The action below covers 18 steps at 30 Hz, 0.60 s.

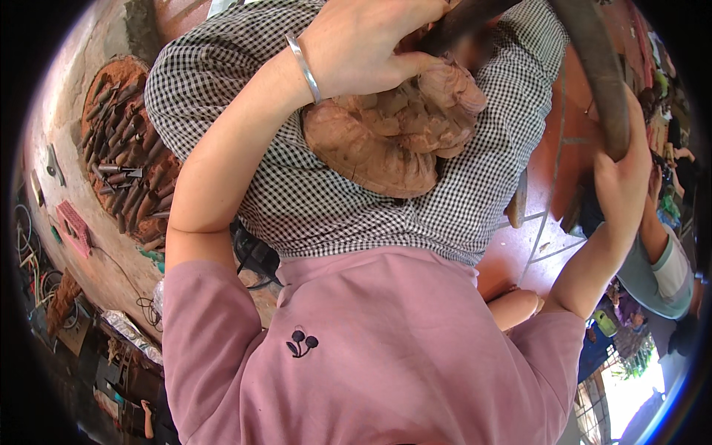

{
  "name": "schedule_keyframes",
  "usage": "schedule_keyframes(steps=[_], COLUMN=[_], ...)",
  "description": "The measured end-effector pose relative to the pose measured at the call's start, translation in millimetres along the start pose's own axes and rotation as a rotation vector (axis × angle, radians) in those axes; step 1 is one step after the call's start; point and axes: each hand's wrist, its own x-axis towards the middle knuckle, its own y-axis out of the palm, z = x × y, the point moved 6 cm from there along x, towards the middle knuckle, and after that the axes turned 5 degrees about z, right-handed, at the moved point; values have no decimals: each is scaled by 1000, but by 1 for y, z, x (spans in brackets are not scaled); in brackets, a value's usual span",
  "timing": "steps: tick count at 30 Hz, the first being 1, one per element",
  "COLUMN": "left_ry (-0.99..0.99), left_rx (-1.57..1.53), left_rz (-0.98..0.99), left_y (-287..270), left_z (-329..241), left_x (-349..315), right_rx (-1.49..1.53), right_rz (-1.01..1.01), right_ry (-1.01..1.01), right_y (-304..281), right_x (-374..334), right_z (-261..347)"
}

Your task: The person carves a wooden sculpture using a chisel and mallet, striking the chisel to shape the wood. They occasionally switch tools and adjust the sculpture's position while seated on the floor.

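A reddish-brown wood carving (pixel 378 144) with rounded, layered relief lies across my lap. My left hand (pixel 363 44), a silver bangle at its wrist, is over the carving's far left part. Its thumb lies along the carved surface, and its fingers close around the lower end of a dark shaft (pixel 467 22); the fingertips are partly hidden. Off to the right, my right hand (pixel 623 174) is wrapped around the end of a long, curved, dark wooden handle (pixel 601 67). Both dark pieces run out past the upper edge, so I cannot tell whether they join.
On the left, a round tray (pixel 93 100) holds many wooden-handled carving tools. A pink perforated basket (pixel 73 228) and cables are near it. Red floor tiles (pixel 571 111) show to my right. Another person's arm and pale sleeve (pixel 671 263) appear at the far right.
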Motion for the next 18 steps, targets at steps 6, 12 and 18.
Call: schedule_keyframes(steps=[6,12,18], left_ry=[43,21,-28], left_rx=[3,-424,-187], left_rz=[62,-114,-11], left_y=[1,0,-5], left_z=[-7,13,-4], left_x=[-3,-10,0], right_rx=[139,251,254], right_rz=[86,72,79], right_ry=[55,209,277], right_y=[6,16,21], right_x=[-1,-10,-16], right_z=[-6,-27,-39])
